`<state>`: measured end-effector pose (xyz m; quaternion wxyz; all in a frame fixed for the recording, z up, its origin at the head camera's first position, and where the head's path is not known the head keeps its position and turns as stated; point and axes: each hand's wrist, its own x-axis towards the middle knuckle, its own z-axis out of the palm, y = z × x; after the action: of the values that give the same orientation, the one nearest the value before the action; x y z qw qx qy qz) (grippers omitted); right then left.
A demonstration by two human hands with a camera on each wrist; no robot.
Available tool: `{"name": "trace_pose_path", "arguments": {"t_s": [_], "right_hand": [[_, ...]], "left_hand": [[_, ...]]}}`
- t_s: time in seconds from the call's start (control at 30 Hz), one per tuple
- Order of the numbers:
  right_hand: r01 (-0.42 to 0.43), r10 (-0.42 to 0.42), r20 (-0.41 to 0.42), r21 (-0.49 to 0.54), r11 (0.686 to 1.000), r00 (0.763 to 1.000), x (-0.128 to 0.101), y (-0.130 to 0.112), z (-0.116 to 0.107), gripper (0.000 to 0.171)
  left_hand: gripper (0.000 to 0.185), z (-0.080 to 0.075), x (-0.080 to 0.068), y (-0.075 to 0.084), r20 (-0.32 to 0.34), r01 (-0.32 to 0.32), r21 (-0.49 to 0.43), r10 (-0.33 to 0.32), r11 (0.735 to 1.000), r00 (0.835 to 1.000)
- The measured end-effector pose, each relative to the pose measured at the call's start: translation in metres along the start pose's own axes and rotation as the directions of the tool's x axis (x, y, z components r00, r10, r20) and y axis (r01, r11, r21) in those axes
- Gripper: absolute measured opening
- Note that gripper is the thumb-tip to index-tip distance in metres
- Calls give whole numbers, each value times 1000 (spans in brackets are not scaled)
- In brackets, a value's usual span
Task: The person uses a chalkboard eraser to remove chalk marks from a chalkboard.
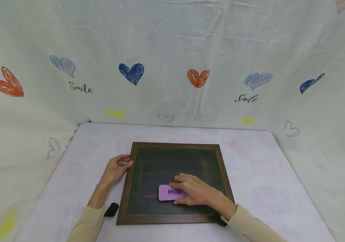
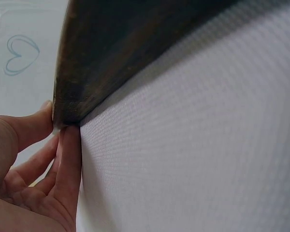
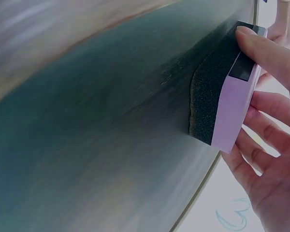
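A chalkboard [image 1: 172,161] with a brown wooden frame lies on the table. My left hand [image 1: 114,169] pinches the left side of that frame, its thumb on the upper face and fingertips at the edge underneath. In the left wrist view, the frame's outer edge [image 2: 65,104] sits between thumb and fingers. A purple eraser [image 1: 163,192] labelled "MAGNETIC" is over the lower middle of the board. My right hand [image 1: 192,190] grips its right end, thumb on one long side and fingers on the other. The right wrist view shows its dark felt [image 3: 205,96] facing the board surface.
A pale cloth [image 1: 257,168] covers the table around the board. Behind it and at both sides hangs a whitish sheet [image 1: 166,90] printed with hearts and the word "Smile". Black straps [image 1: 111,210] show at both wrists, near the frame's lower corners.
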<state>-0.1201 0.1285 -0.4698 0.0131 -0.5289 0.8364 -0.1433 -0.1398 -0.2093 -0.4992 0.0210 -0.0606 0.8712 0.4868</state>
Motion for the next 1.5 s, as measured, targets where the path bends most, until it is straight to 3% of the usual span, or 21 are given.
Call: {"name": "trace_pose_path", "arguments": {"t_s": [0.4,1.03,1.5], "right_hand": [[14,-12,57,-27,1000,998,21,-8,3,56],[109,-102,92,-79,991,991,54,-24,11,54],[73,-60,125,-101,992,990,48,-25,9,56]], "left_hand": [[43,2,0,1,-1,-1,-4,1,1000,1000],[42,0,-1,4,0,2,-2,-2,1000,1000],[44,-1,-2,3,4,8,-1,-8,1000,1000]]}}
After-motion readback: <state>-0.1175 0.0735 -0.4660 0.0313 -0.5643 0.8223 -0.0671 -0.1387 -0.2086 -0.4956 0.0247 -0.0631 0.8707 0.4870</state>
